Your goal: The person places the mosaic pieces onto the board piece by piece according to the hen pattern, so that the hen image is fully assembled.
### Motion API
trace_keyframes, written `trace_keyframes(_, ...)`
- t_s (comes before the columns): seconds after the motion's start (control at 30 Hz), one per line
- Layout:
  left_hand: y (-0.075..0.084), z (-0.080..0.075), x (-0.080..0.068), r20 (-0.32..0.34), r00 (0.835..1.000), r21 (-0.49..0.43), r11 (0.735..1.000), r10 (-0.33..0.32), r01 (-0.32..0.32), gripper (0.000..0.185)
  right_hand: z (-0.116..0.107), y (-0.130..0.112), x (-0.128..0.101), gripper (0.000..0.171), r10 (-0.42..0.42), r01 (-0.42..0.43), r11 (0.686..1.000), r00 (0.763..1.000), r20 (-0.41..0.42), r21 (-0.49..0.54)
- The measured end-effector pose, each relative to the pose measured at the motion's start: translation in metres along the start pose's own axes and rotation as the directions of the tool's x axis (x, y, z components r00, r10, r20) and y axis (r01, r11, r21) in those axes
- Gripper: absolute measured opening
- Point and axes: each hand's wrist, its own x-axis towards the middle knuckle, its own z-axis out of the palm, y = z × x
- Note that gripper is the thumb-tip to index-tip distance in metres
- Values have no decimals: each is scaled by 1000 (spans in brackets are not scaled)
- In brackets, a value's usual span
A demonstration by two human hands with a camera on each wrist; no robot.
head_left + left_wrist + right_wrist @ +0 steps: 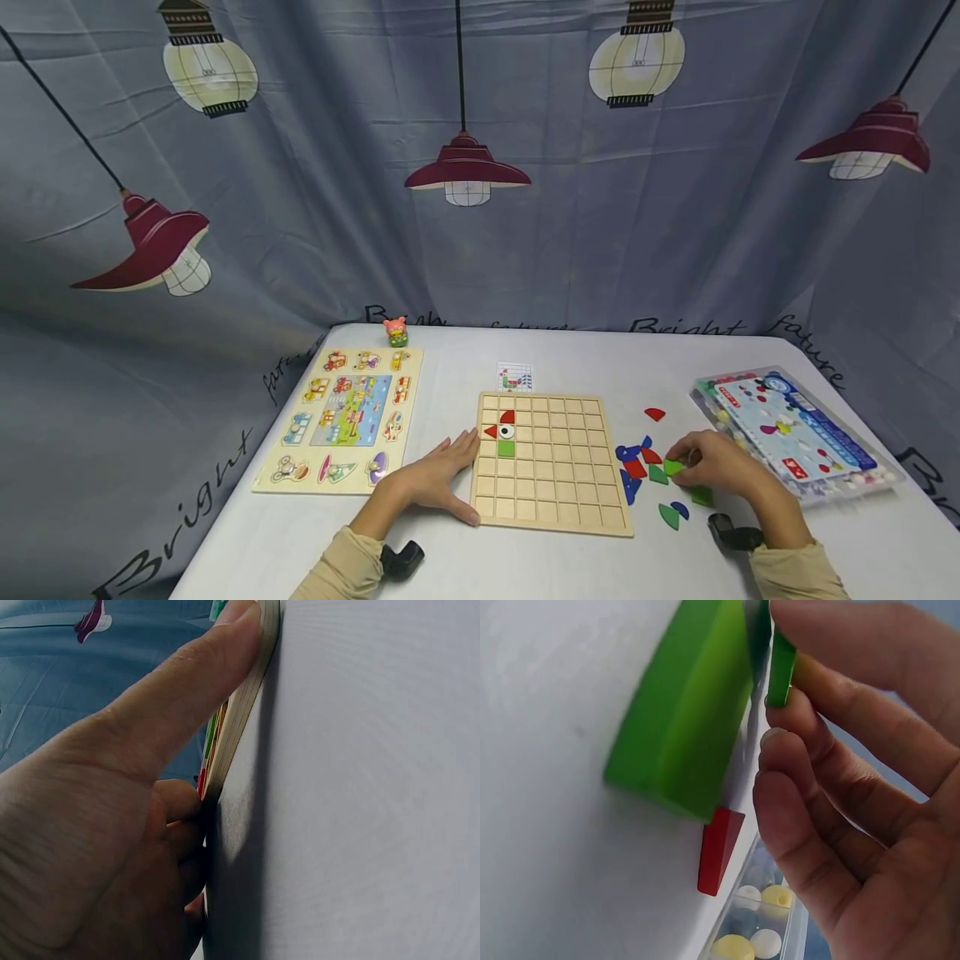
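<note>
left hand (pixel 435 479) flat, fingers straight against wooden grid board (pixel 551 462), frame centre; right hand (pixel 716 467) pinching green flat wooden piece (pixel 781 667), lower right.

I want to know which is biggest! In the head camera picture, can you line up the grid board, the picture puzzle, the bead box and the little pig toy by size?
1. Picture puzzle and grid board: look alike, too close to rank.
2. Bead box, though its nearness makes that unsure.
3. Pig toy, clearly smallest.
</note>
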Motion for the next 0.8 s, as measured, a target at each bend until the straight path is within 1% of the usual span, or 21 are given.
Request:
trace_keyframes(0.17, 0, 1, 0, 3, 1000, -8, 1000, -6, 6, 123, -1, 0, -2, 32, 2, -2, 1000, 1000, -12, -10)
trace_keyframes(0.37, 1, 1, 0, 1, 1000, -8, 1000, 5, -5, 122, 0, 1, -3, 32, -10, 10, 1000, 999, -39, 3)
trace_keyframes(0.63, 2, 0, 1, -1, 1000, -1, 1000, 1, -1, 122, 3, 4, -4, 32, -78, 79, 997, 990, -117, 2)
trace_keyframes(0.8, 2, 0, 1, 0, 1000, -2, 1000, -1, 1, 123, 3, 0, -2, 33, -80, 79, 997, 985, -152, -10)
